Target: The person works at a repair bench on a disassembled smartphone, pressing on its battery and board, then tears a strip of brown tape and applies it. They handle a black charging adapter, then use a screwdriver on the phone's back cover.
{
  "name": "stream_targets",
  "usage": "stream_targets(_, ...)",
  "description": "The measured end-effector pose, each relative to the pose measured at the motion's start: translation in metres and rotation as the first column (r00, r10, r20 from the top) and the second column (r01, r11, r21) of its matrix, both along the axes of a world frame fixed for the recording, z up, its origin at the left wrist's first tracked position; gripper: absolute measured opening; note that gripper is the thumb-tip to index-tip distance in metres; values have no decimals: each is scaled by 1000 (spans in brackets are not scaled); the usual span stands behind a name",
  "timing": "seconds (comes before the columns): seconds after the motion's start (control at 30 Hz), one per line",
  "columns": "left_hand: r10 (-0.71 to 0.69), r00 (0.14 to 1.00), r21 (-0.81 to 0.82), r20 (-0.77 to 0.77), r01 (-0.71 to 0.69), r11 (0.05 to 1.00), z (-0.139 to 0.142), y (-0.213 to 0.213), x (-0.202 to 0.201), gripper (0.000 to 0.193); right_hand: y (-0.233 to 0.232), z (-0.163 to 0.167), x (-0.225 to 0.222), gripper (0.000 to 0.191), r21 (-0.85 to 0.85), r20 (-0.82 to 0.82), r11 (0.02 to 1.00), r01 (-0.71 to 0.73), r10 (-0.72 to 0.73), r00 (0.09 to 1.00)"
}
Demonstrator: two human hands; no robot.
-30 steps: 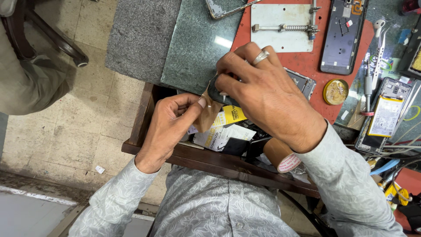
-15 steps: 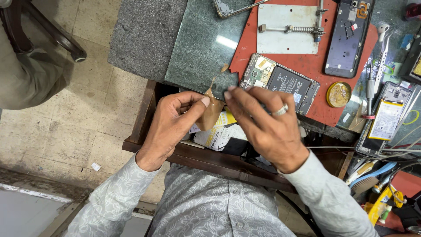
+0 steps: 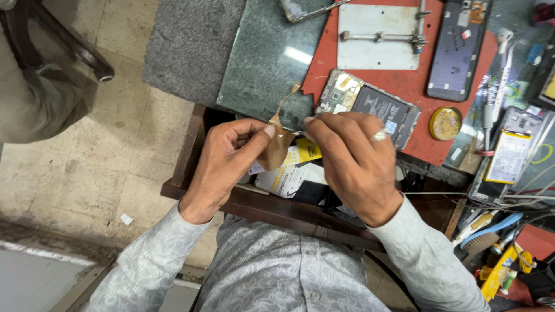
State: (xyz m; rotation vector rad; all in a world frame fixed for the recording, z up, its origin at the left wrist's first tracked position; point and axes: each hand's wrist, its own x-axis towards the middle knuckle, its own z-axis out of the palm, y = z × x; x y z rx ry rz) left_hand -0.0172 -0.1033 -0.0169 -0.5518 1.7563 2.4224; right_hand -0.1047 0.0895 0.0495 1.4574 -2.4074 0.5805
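My left hand [image 3: 225,164] pinches a piece of brown, see-through tape [image 3: 278,147] between thumb and forefinger, just above an open drawer. My right hand [image 3: 355,164], with a ring on one finger, has its fingertips closed on the tape's right edge; a thin metal tip may sit between them, but I cannot tell. The tape curls upward to the corner of the green stone slab [image 3: 263,63]. Just beyond my right hand an opened phone [image 3: 370,107] with its back off lies on the red mat [image 3: 407,81].
A metal clamp plate [image 3: 378,37], a second opened phone [image 3: 457,49] and a round brass tin [image 3: 446,122] lie on the mat. Tools, a battery [image 3: 509,157] and a brush [image 3: 483,237] crowd the right side. The drawer [image 3: 289,173] holds packets. A seated person [image 3: 34,92] is at left.
My right hand has drawn back from over the opened phone toward me, uncovering it. Both hands now hold the brown tape between them over the drawer.
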Motion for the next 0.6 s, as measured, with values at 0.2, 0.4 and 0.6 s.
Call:
stream_targets(0.2, 14, 1000, 23, 18, -15, 1000, -3, 0, -1, 25, 4, -10, 10, 31, 46, -92, 998, 45, -40, 995)
stream_targets(0.4, 17, 1000, 23, 14, -17, 1000, -6, 0, -1, 25, 3, -27, 14, 30, -5, -181, 1000, 31, -32, 983)
stream_targets(0.6, 3, 1000, 13, 31, -3, 1000, -5, -1, -2, 25, -6, -16, 16, 35, -60, 35, 995, 85, -83, 996)
